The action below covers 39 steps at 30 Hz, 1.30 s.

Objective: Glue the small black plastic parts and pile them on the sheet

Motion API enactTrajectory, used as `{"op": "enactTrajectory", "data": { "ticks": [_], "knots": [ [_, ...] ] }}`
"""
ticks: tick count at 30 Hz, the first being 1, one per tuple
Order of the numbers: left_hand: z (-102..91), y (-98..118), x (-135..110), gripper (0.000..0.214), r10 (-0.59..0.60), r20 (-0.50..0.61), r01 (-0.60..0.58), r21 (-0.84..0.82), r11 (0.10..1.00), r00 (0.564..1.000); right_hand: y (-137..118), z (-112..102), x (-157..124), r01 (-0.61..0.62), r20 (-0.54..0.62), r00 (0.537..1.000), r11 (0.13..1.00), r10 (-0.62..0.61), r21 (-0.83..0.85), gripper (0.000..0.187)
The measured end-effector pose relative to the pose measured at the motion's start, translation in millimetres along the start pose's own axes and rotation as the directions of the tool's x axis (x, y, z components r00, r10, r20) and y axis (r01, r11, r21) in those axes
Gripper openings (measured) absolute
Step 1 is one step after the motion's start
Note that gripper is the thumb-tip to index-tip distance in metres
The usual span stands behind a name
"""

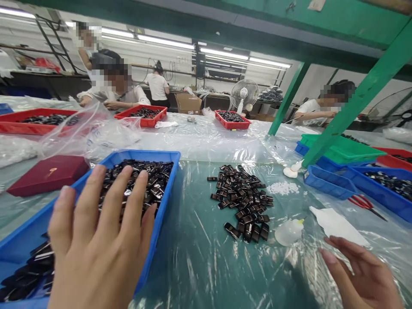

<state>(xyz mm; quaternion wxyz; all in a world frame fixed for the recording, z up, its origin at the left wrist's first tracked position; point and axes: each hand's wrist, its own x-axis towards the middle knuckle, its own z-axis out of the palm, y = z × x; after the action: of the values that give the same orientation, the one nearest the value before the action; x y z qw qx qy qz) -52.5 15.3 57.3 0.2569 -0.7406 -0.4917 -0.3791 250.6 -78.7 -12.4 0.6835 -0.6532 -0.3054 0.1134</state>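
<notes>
While my open left hand point(96, 240) digs into the blue tray point(167, 189) of black clips point(151, 180), my empty right hand point(363, 279) waits open; grabbing a handful probably comes next.

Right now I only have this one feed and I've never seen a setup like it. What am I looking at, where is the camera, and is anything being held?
There is no machine here: the camera sits on a person's head and looks forward and down at their two bare hands. The left hand is spread flat, fingers open, over a blue tray filled with small glossy black parts; it holds nothing that I can see. The right hand is open at the lower right edge, empty, over the plastic-covered table. Between the hands lies a loose pile of the same black pieces. Nearby are a small squeeze bottle, a white sheet, a heap of tiny white bits and red-handled scissors. A dark red box sits left of the tray. Other people work at red trays farther back.
</notes>
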Motion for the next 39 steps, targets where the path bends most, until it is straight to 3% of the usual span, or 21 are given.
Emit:
{"op": "enactTrajectory", "data": {
  "ticks": [3,5,6,7,10,13,16,20,23,26,33,39],
  "knots": [
    [17.4,16,-8,0.033,0.197,0.115,-0.183,-0.124,0.975,0.974,25,-5,24,-0.060,0.215,0.973,0.993,0.081,-0.104,0.079],
    [33.5,39,-16,0.042,0.257,0.313,-0.179,-0.256,0.950,0.914,39,1,29,-0.075,0.359,0.924,0.984,0.129,-0.160,0.092],
    [42.2,51,-19,0.045,0.222,0.439,-0.106,-0.273,0.956,0.871,44,4,30,-0.082,0.402,0.903,0.980,0.150,-0.182,0.090],
    [50.8,62,-22,0.042,0.203,0.489,-0.074,-0.271,0.960,0.848,49,8,29,-0.088,0.424,0.890,0.976,0.168,-0.202,0.084],
    [73.6,83,-23,0.034,0.155,0.575,0.018,-0.283,0.959,0.804,56,13,25,-0.094,0.417,0.888,0.965,0.192,-0.244,0.062],
    [85.9,90,-22,0.022,0.137,0.630,0.131,-0.360,0.924,0.764,58,12,22,-0.088,0.411,0.891,0.961,0.193,-0.261,0.056],
    [86.2,92,-23,0.009,0.144,0.673,0.269,-0.470,0.841,0.725,56,10,21,-0.091,0.417,0.887,0.960,0.199,-0.263,0.055],
    [77.8,90,-24,0.008,0.135,0.733,0.492,-0.569,0.658,0.667,50,11,19,-0.089,0.425,0.883,0.960,0.200,-0.267,0.050],
    [69.7,86,-24,0.009,0.142,0.776,0.629,-0.591,0.504,0.615,48,10,19,-0.093,0.432,0.878,0.957,0.209,-0.275,0.050],
    [62.2,79,-25,0.010,0.143,0.810,0.711,-0.572,0.410,0.569,48,9,21,-0.101,0.440,0.871,0.955,0.220,-0.278,0.053],
    [60.4,68,-35,0.016,0.070,0.850,0.755,-0.500,0.425,0.523,48,9,20,-0.134,0.406,0.879,0.947,0.249,-0.291,0.053],
    [58.4,65,-40,0.023,0.124,0.854,0.742,-0.503,0.443,0.505,45,10,18,-0.117,0.404,0.888,0.958,0.218,-0.261,0.046]
  ]
}}
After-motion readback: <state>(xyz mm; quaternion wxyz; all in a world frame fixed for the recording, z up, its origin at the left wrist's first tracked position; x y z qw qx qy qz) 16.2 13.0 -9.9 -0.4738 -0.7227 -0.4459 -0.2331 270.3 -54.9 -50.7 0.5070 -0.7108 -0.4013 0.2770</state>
